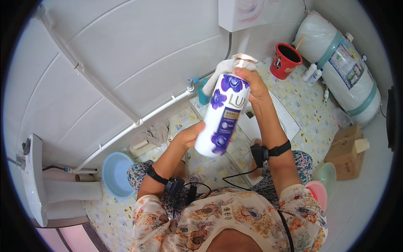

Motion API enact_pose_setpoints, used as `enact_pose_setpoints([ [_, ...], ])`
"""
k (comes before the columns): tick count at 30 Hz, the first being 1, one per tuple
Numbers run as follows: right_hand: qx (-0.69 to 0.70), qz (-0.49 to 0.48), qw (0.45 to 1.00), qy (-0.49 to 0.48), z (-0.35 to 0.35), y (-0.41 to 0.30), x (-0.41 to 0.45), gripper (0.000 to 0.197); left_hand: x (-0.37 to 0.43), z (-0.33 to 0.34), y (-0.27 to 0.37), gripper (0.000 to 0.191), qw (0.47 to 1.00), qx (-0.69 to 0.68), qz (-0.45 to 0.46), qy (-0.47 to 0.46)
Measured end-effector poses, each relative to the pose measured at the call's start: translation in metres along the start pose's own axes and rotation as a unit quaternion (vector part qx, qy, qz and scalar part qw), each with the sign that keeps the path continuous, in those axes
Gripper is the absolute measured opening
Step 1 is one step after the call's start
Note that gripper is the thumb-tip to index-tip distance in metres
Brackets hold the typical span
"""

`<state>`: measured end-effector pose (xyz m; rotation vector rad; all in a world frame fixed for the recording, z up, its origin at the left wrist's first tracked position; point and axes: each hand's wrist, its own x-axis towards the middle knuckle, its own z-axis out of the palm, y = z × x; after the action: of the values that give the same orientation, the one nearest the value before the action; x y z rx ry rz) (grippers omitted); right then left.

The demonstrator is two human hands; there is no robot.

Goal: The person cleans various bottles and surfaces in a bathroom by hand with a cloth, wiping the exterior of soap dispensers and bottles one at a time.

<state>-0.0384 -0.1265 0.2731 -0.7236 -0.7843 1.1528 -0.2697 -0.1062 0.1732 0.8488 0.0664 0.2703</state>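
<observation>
A white Lux pump bottle (222, 116) with purple flowers is held up, tilted, in the middle of the view. My left hand (192, 134) grips its lower part, the fingers mostly hidden behind it. Around the bottle's neck and pump my right hand (253, 83) is closed, with a whitish cloth (217, 75) between it and the pump, hanging to the left. Behind the cloth, a teal bottle (204, 96) stands on the floor by the wall.
A squat toilet (291, 121) lies beyond my right forearm. Near the right wall are a red bucket (285, 63), a wrapped water tank (343, 69) and a cardboard box (343, 154). A blue basin (117, 176) and a pedestal sink (34, 179) stand left, with a white pipe (119, 132) along the wall.
</observation>
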Motion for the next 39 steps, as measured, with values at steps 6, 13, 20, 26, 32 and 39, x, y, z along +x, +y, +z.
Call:
enact_pose_setpoints([
  [6,-0.128,-0.012,0.991,-0.048,0.009,-0.018,0.003,0.025,0.029,0.042,0.034,0.061,0.983,0.163,0.02,0.082],
  [13,-0.234,-0.074,0.968,0.057,0.03,0.013,0.001,0.042,0.057,0.031,0.006,0.061,0.888,0.358,0.171,0.231],
  [20,-0.447,-0.305,0.815,0.208,0.027,0.085,-0.031,0.032,0.085,0.0,-0.018,0.068,0.718,0.463,0.238,0.462],
  [26,-0.416,-0.15,0.88,0.171,0.008,0.084,-0.044,0.022,0.098,-0.098,-0.028,0.052,0.748,0.379,0.327,0.436],
  [32,-0.111,-0.219,0.897,0.367,-0.046,0.006,-0.046,0.028,0.116,-0.137,-0.085,0.071,0.777,0.33,0.199,0.498],
  [39,-0.143,-0.217,0.887,0.381,-0.062,-0.003,-0.054,0.038,0.146,-0.203,-0.136,0.076,0.789,0.3,0.175,0.507],
])
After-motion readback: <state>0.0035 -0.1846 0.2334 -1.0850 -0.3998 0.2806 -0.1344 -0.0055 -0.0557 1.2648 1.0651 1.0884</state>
